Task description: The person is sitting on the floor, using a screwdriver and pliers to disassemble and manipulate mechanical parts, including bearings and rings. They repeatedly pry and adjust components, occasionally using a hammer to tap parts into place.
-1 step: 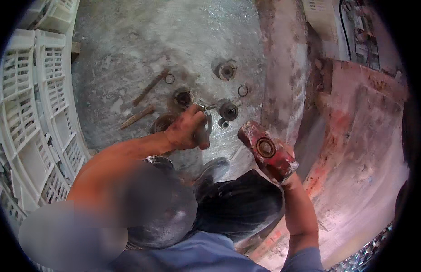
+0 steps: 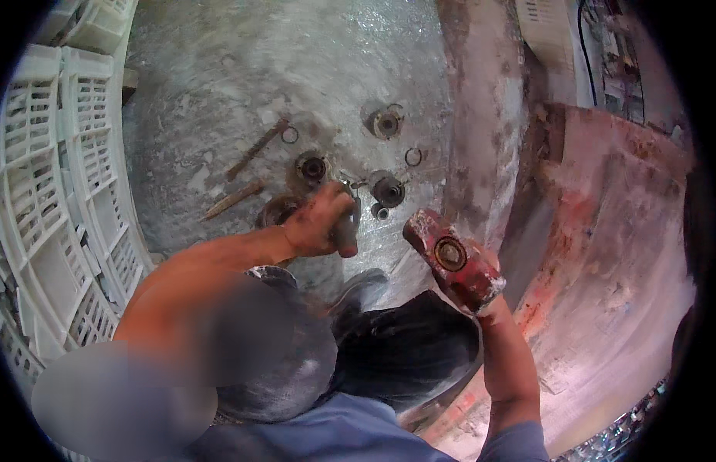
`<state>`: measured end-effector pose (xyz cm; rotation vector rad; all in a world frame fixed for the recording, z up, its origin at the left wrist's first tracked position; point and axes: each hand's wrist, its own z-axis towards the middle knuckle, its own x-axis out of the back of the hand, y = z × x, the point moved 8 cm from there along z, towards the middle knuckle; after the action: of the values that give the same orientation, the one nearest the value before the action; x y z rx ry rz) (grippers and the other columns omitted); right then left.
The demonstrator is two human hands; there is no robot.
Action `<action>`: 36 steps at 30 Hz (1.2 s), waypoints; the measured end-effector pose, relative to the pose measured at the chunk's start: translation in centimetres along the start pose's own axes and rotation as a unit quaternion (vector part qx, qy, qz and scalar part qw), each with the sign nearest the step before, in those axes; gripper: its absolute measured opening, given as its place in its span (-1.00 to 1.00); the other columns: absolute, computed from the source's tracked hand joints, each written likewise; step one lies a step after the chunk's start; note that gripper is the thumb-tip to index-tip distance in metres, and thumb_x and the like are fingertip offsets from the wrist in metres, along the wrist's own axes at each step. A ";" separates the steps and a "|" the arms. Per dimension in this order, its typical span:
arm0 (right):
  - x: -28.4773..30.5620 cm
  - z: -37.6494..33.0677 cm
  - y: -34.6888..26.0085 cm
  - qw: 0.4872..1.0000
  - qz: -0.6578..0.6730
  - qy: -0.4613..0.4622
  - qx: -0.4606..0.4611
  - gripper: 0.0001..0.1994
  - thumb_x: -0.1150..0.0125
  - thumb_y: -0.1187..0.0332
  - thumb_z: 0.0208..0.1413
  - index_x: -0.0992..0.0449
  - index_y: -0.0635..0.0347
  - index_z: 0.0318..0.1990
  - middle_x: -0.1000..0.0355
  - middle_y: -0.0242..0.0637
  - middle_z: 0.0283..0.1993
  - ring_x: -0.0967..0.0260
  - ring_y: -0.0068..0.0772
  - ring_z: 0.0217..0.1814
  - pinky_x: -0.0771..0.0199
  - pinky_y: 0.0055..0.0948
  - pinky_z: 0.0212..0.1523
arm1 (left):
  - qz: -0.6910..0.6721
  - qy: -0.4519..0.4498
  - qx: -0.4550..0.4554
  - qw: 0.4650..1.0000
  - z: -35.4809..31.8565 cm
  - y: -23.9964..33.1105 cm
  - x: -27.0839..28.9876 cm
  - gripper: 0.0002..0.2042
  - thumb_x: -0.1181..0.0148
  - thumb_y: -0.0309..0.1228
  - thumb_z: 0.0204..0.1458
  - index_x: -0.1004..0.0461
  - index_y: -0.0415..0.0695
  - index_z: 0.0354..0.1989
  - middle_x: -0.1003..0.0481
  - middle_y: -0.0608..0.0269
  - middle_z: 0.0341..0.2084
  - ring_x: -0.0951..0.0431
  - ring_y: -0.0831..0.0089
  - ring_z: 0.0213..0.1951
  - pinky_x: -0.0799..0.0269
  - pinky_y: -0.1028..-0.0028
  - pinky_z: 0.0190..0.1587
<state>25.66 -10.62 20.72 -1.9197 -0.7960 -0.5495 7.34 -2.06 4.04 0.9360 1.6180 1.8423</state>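
In my right hand (image 2: 489,262) is a heavy hammer with a worn red head (image 2: 469,279), raised at the right of my knee; its handle is mostly hidden behind the head. My left hand (image 2: 321,223) is wrapped round a short thick metal rod (image 2: 347,236), whose near end sticks out below the fist. The rod's far end is hidden by the fingers. Just beyond this fist sits a round metal part with a dark hole (image 2: 312,167). To its right lie a dark ring-shaped part (image 2: 389,192) and a small bushing (image 2: 382,212).
Another round part (image 2: 387,123) and a thin ring (image 2: 413,157) lie farther off. Two rusty bars (image 2: 254,152) (image 2: 233,200) and a second thin ring (image 2: 289,135) are on the left. White slatted crates (image 2: 92,154) line the left side; a reddish, dusty sloping surface (image 2: 604,254) rises at the right.
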 end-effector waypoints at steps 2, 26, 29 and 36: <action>-0.3 0.0 0.3 0.999 0.048 0.002 -0.019 -0.52 -0.49 0.33 -0.30 -0.52 0.27 -0.13 -0.54 -0.18 -0.27 -0.53 -0.28 -0.25 -0.49 -0.41 -0.21 | -0.018 0.003 -0.010 1.000 0.2 0.1 -0.4 -0.65 -0.45 -0.47 -0.28 -0.41 -0.18 -0.31 -0.36 -0.04 -0.27 -0.41 0.00 -0.19 -0.38 0.20 -0.18; -3.4 2.3 -0.8 0.982 0.108 -0.047 -0.151 -0.53 -0.54 0.30 -0.25 -0.52 0.25 -0.14 -0.56 -0.22 -0.30 -0.51 -0.44 -0.27 -0.49 -0.43 -0.23 | -0.018 -0.004 -0.045 0.999 0.2 -1.4 0.0 -0.68 -0.35 -0.45 -0.33 -0.41 -0.18 -0.34 -0.36 0.09 -0.35 -0.37 0.07 -0.23 -0.30 0.16 -0.21; -3.6 3.9 -3.7 0.996 0.033 -0.045 -0.063 -0.55 -0.54 0.31 -0.27 -0.52 0.24 -0.18 -0.55 -0.23 -0.34 -0.49 -0.48 -0.32 -0.47 -0.44 -0.28 | -0.054 -0.048 -0.035 0.997 0.7 -1.5 -0.3 -0.62 -0.34 -0.48 -0.34 -0.40 -0.19 -0.25 -0.34 0.06 -0.29 -0.34 0.06 -0.18 -0.27 0.16 -0.17; -5.0 5.2 -5.4 0.997 -0.013 -0.079 -0.011 -0.63 -0.50 0.30 -0.26 -0.52 0.22 -0.27 -0.46 -0.17 -0.48 -0.48 -0.23 -0.47 -0.44 -0.37 -0.39 | -0.059 -0.069 -0.025 0.996 1.9 -2.7 -0.6 -0.57 -0.37 -0.46 -0.34 -0.38 -0.17 -0.21 -0.32 0.06 -0.27 -0.31 0.07 -0.15 -0.22 0.20 -0.12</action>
<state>18.55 -5.65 18.28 -1.9932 -0.9203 -0.4267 8.98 -0.87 1.38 0.9048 1.5035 1.6932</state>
